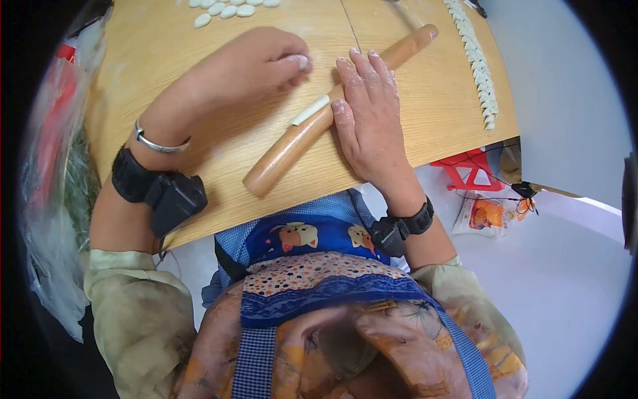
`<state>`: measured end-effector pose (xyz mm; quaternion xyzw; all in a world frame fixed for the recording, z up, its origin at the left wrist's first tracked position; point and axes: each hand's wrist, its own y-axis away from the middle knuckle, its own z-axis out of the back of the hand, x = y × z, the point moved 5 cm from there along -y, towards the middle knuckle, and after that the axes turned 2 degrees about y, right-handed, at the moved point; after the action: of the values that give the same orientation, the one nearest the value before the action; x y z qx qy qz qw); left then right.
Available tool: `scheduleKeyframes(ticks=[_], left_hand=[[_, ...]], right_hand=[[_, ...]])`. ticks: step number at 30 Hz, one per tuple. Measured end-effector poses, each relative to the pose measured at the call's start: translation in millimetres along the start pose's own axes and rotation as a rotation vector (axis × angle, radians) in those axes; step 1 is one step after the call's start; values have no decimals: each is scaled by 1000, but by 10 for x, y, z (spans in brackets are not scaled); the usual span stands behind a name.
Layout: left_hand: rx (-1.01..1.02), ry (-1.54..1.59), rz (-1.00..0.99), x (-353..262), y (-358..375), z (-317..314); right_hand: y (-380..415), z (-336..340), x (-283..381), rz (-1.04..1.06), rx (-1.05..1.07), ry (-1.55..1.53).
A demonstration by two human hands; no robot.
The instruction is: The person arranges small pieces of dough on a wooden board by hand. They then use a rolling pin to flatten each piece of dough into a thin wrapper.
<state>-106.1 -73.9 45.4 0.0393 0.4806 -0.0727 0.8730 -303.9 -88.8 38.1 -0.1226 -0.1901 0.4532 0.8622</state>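
Observation:
A wooden rolling pin lies at a slant across the table, its far end toward the upper right. My right hand rests flat over its middle, fingers stretched forward and dusted with flour. Against the pin, just left of that hand, is a thin pale piece of dough, seen nearly edge-on. My left hand hovers to the upper left of the pin, its fingers curled closed and its thumb floury. What it may hold is hidden.
Several flattened dough rounds sit at the table's far left. A long overlapping row of dough pieces runs along the right side of the wooden table. A red stool and plastic bags flank the table.

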Motion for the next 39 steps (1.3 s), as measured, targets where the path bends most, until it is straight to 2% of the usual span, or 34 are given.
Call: scheduleKeyframes(ticks=[2, 5, 11, 24, 27, 29, 32, 36, 39], left_hand=[[137, 454, 67, -32, 33, -191], [183, 306, -34, -100, 70, -269], [256, 119, 56, -159, 104, -175], [235, 95, 82, 39, 64, -78], [254, 186, 9, 2, 51, -54], [338, 368, 161, 20, 77, -23], [250, 410, 254, 105, 93, 46], [240, 389, 191, 195, 72, 60], [293, 263, 95, 165, 40, 29]], right_hand=[[3, 9, 10, 20, 7, -8], [11, 8, 5, 19, 15, 0], [8, 29, 32, -4, 14, 1], [-8, 33, 20, 11, -2, -42], [-11, 37, 28, 17, -5, -37], [-11, 32, 29, 19, -6, -33], [-16, 33, 29, 17, 1, -31], [-17, 35, 32, 16, 3, -29], [-16, 37, 29, 14, 2, -31]])
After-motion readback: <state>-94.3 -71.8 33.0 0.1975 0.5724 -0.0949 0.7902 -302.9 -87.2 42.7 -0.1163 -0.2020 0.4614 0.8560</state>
